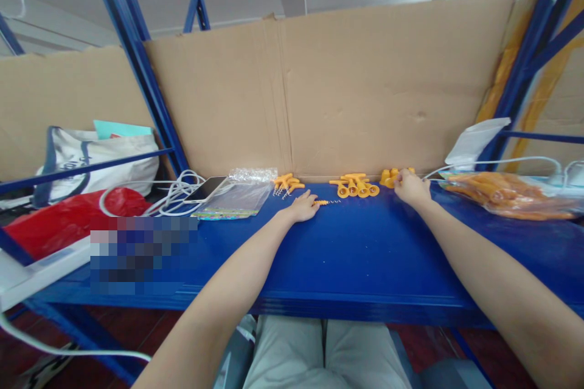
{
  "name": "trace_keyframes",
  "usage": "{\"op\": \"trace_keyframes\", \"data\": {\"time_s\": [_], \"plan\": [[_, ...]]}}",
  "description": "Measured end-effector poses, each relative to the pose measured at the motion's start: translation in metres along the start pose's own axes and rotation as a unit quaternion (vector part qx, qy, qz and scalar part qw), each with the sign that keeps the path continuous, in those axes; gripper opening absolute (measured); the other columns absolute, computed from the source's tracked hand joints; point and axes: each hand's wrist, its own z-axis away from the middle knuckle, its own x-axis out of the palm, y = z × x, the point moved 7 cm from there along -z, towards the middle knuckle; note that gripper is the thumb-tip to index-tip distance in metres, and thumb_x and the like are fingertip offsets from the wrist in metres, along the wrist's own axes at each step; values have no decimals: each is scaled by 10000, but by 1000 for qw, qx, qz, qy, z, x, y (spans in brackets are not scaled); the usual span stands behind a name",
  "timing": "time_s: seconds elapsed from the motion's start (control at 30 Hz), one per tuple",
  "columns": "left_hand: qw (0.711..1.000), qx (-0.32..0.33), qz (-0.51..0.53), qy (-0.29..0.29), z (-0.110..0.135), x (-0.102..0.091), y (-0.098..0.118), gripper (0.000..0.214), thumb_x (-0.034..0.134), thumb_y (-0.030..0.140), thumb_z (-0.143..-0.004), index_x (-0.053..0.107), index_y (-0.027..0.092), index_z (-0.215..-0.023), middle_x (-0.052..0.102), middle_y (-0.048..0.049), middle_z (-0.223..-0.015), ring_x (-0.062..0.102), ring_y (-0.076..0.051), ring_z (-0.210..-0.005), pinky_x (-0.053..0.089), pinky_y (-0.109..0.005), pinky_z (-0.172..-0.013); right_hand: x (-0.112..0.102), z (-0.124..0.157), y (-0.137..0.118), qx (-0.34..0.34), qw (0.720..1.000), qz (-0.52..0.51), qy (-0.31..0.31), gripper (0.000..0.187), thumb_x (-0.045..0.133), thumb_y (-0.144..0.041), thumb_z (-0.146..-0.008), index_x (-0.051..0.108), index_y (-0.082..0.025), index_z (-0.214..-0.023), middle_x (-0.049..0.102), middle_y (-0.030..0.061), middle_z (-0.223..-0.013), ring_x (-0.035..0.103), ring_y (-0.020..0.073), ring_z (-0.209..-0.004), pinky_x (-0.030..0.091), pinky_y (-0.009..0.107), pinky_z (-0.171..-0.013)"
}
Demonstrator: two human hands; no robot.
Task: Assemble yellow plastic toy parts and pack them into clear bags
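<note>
My left hand (pixel 305 206) lies low on the blue tabletop with its fingers stretched out and slightly apart. Its fingertips touch the orange end of a corkscrew worm (pixel 335 201), whose metal spiral points right. Farther right, my right hand (pixel 413 188) has its fingers curled down at a cluster of orange plastic parts (pixel 387 178); the part under the fingers is mostly hidden. Between the hands sits a row of orange corkscrew bodies (pixel 358 187) with T-shaped handles and round open ends. Beyond my left hand lie several orange-handled corkscrews (pixel 285 183) with bare metal spirals.
A clear plastic bag (pixel 246 199), a phone (pixel 207 189) and white cables (pixel 180 191) lie at left, near a red bag (pixel 82 219). At right is a clear bag of orange parts (pixel 502 191). A cardboard panel (pixel 365 91) closes the back.
</note>
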Motion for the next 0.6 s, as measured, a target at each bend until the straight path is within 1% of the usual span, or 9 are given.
{"op": "trace_keyframes", "data": {"time_s": [0.13,0.27,0.37,0.47,0.6], "plan": [[1000,1,3,4,0,0,0,504,378,363,-921,457,128,-1360,320,-188,-1532,229,-267,-1451,265,-428,-1139,-11,6,-8,-1,1000,7,22,322,370,-263,-875,587,-119,-1064,658,200,-1112,601,320,-1044,396,474,-915],[1000,-6,-12,-4,1,0,1,526,366,355,-932,424,103,-1390,281,-201,-1546,214,-268,-1455,258,-413,-1143,-16,8,-16,-9,999,34,33,337,375,-289,-868,610,-112,-1032,673,203,-1078,613,327,-1011,399,471,-889],[1000,-5,-10,2,1,0,1,515,375,348,-930,438,104,-1379,300,-202,-1538,226,-269,-1451,267,-411,-1140,-11,7,-17,-7,999,42,13,329,377,-276,-867,616,-120,-1031,691,193,-1044,621,331,-1000,408,477,-875],[1000,-1,-13,7,-1,1,-2,506,389,359,-922,445,130,-1370,309,-190,-1536,238,-266,-1448,274,-414,-1135,-6,4,-12,6,1000,24,0,315,393,-265,-867,602,-134,-1065,692,181,-1055,625,321,-1003,434,464,-855],[1000,3,-12,12,-3,2,-4,499,402,366,-915,455,151,-1362,332,-172,-1532,256,-259,-1443,275,-404,-1136,2,-3,3,61,997,-45,-24,347,493,-295,-842,567,-123,-1135,686,165,-1064,641,289,-978,489,380,-793]]}}
